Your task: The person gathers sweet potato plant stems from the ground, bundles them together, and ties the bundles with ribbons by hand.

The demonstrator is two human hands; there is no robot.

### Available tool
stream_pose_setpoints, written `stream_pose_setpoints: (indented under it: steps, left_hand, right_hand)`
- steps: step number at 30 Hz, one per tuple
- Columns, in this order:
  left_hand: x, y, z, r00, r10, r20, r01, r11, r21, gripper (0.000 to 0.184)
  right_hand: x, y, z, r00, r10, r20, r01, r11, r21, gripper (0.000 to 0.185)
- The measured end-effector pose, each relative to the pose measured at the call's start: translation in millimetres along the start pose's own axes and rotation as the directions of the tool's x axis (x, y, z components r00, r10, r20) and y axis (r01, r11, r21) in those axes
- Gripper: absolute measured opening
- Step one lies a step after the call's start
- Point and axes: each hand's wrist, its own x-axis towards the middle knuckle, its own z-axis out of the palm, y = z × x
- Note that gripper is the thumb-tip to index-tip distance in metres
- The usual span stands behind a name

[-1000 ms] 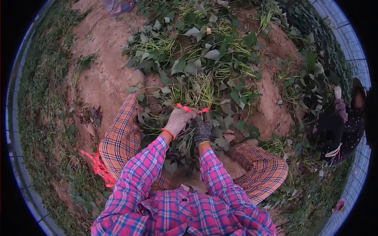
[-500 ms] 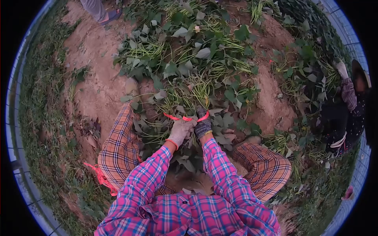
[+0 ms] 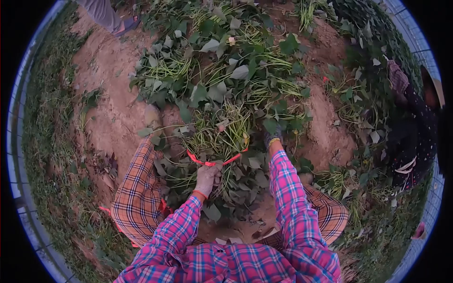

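Clenching the red ribbon (image 3: pixel 231 159) in the left hand (image 3: pixel 206 178), just below centre frame! Over to the right hand (image 3: pixel 273 137), half hidden among leaves (image 3: pixel 270 124) right of centre: cannot tell whether grasping anything. Just above the ribbon, on to the green stems (image 3: pixel 219 128): probably light, springy, easily bruised, best held round the gathered middle. Ribbon-wise, likely limp, best pinched near an end. Further out, upper left, a bystander's leg (image 3: pixel 100 15).

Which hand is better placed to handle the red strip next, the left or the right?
Probably the left hand: it appears to grip the middle of the red strip. The right hand is apart from it, partly hidden by leaves.
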Motion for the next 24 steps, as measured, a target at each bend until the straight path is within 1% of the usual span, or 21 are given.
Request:
stream_pose_setpoints:
  steps: [2,4,5,6,7,8,9,10,11,12,13,14,15,16,17,18,19,20,21,23,24]
  left_hand:
    - [4.2,-7.6,-5.2,1.000,0.017,0.003,-0.017,0.998,0.057,0.019]
    - [7.7,-12.4,-10.6,0.999,0.044,0.031,-0.047,0.994,0.099,0.017]
    - [7.4,-10.2,-9.4,0.999,0.040,0.027,-0.043,0.995,0.086,0.016]
    - [5.8,-7.8,-5.9,0.999,0.033,0.025,-0.035,0.997,0.071,0.015]
    - [6.0,-7.8,-2.4,1.000,0.014,-0.008,-0.013,0.996,0.092,0.012]
    - [7.8,-8.2,-1.6,1.000,0.011,-0.011,-0.010,0.996,0.093,0.012]
    - [8.4,-9.6,-1.4,1.000,0.000,0.008,-0.001,0.996,0.094,0.012]
    - [8.4,-11.0,-2.5,1.000,-0.012,0.028,0.009,0.995,0.095,0.012]
    - [10.0,-13.2,-5.0,0.999,-0.017,0.031,0.013,0.995,0.098,0.012]
    - [13.0,-16.4,-6.9,0.999,-0.022,0.037,0.019,0.996,0.088,0.013]
    - [14.1,-17.1,-7.2,0.999,-0.027,0.047,0.023,0.996,0.081,0.013]
    - [13.0,-12.9,-4.8,0.997,-0.033,0.065,0.027,0.995,0.093,0.013]
    - [10.9,-7.6,-0.5,0.999,-0.022,0.028,0.020,0.998,0.061,0.012]
    - [7.2,-6.2,4.1,1.000,-0.021,0.002,0.021,0.999,0.041,0.012]
    - [14.8,-16.4,0.4,0.999,0.042,0.006,-0.042,0.998,0.053,0.011]
    - [10.5,-11.4,4.5,1.000,0.022,0.003,-0.022,0.998,0.063,0.011]
    - [7.4,-5.2,10.9,1.000,0.002,0.004,-0.002,0.997,0.079,0.010]
    - [5.0,-4.1,14.3,0.999,0.023,0.024,-0.026,0.995,0.094,0.009]
    - [3.6,-3.9,16.2,0.998,0.048,0.047,-0.053,0.993,0.106,0.009]
    - [12.8,-9.9,16.2,0.998,0.057,0.002,-0.056,0.966,0.253,0.008]
    - [13.3,-9.8,19.9,0.998,0.061,-0.018,-0.054,0.969,0.241,0.011]
  right_hand:
    - [20.8,-39.8,6.5,0.962,0.024,0.272,0.001,0.996,-0.093,0.035]
    - [66.2,-63.2,32.5,0.899,0.028,0.437,0.052,0.984,-0.170,0.040]
    - [56.9,-112.2,67.8,0.910,0.240,0.338,-0.281,0.957,0.075,0.041]
    - [46.1,-164.1,104.0,0.871,0.439,0.221,-0.491,0.781,0.385,0.043]
    - [27.0,-201.5,110.1,0.909,0.363,0.204,-0.390,0.567,0.725,0.042]
    - [17.0,-214.8,111.8,0.940,0.306,0.150,-0.232,0.250,0.940,0.042]
    - [30.6,-190.0,96.1,0.973,0.119,0.198,-0.227,0.325,0.918,0.046]
    - [22.6,-199.5,88.7,0.968,-0.073,0.238,-0.191,0.393,0.899,0.050]
    - [8.5,-209.6,70.6,0.964,-0.031,0.263,-0.255,0.153,0.955,0.050]
    - [28.6,-178.6,52.1,0.917,-0.171,0.361,-0.304,0.287,0.908,0.052]
    - [50.1,-145.7,33.1,0.840,-0.306,0.448,-0.300,0.427,0.853,0.054]
    - [36.8,-154.8,23.0,0.897,0.032,0.440,-0.384,0.547,0.744,0.053]
    - [23.5,-165.2,13.3,0.849,0.366,0.381,-0.528,0.568,0.632,0.053]
    - [7.3,-167.9,5.5,0.913,-0.140,0.383,0.047,0.969,0.241,0.052]
    - [-5.0,-174.1,-12.9,0.900,-0.101,0.424,0.146,0.986,-0.076,0.050]
    - [-30.6,-202.8,-25.0,0.888,0.027,0.459,0.169,0.909,-0.381,0.048]
    - [-57.8,-229.4,-38.3,0.860,0.196,0.471,0.142,0.795,-0.589,0.046]
    - [-81.4,-248.8,-55.9,0.820,0.323,0.472,0.143,0.683,-0.716,0.045]
    - [-105.7,-263.6,-75.6,0.793,0.382,0.474,0.161,0.620,-0.768,0.043]
    - [-135.3,-240.5,-140.1,0.811,0.179,0.557,0.365,0.589,-0.721,0.042]
    - [-150.5,-228.9,-173.0,0.805,0.075,0.588,0.459,0.549,-0.699,0.041]
